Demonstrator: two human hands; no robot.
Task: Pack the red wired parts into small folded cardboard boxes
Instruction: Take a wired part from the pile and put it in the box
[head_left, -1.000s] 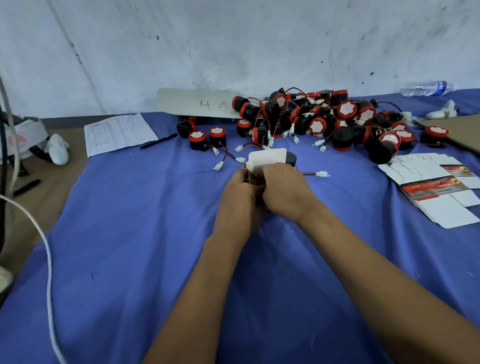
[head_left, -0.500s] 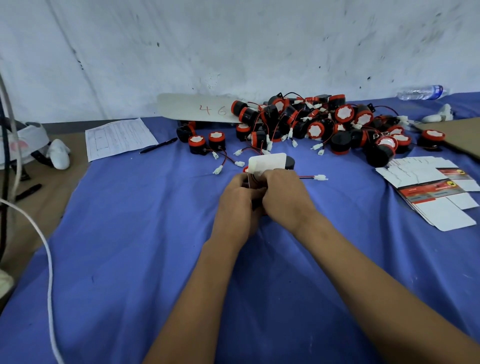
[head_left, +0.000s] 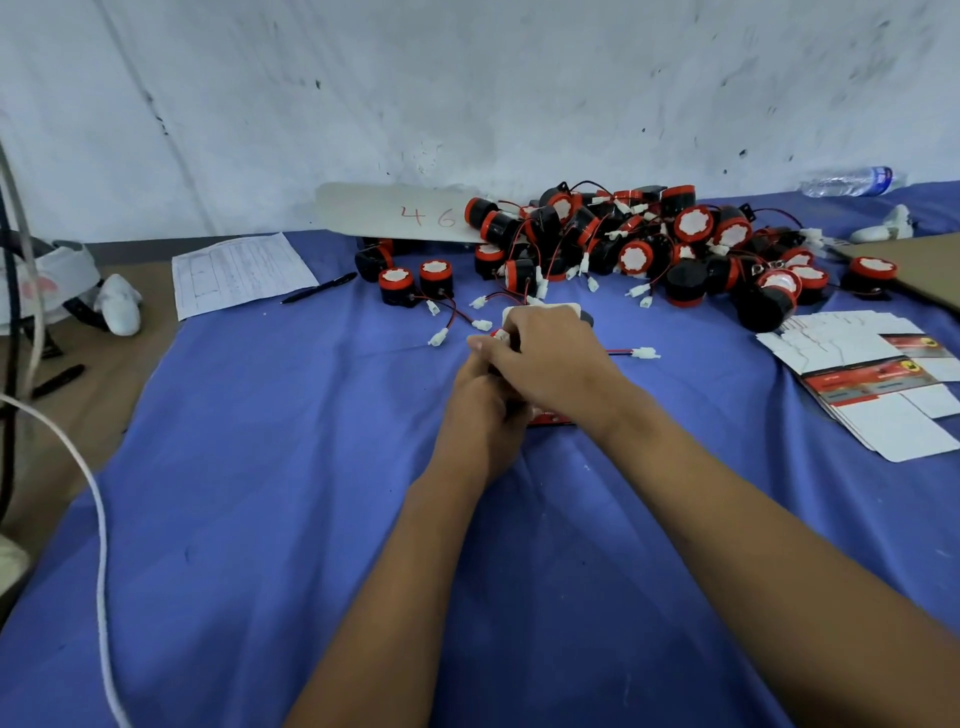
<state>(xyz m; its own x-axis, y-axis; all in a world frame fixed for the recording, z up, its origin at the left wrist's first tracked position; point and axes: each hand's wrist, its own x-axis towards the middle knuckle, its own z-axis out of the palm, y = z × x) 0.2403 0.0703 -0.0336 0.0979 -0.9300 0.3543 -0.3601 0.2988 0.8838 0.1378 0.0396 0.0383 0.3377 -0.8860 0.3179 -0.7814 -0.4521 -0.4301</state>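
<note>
A small cardboard box (head_left: 545, 418), red at its near edge and white at its far flap, sits between both hands at the middle of the blue cloth. My left hand (head_left: 480, 415) grips its left side. My right hand (head_left: 550, 364) lies over its top, fingers curled across the white flap. A red and black wire with a white plug (head_left: 644, 354) sticks out to the right of the box. A pile of red and black wired parts (head_left: 649, 249) lies behind the hands, against the wall. Flat unfolded boxes (head_left: 878, 379) are stacked at the right.
A printed sheet (head_left: 236, 273) and a black pen (head_left: 319, 287) lie at the back left. A cardboard strip marked 46 (head_left: 395, 213) leans on the wall. A water bottle (head_left: 852, 181) lies at the far right. A white cable (head_left: 98, 519) hangs at the left.
My right hand has slid forward over the top of the box and now covers most of the white flap. The left hand stays at the box's left side.
</note>
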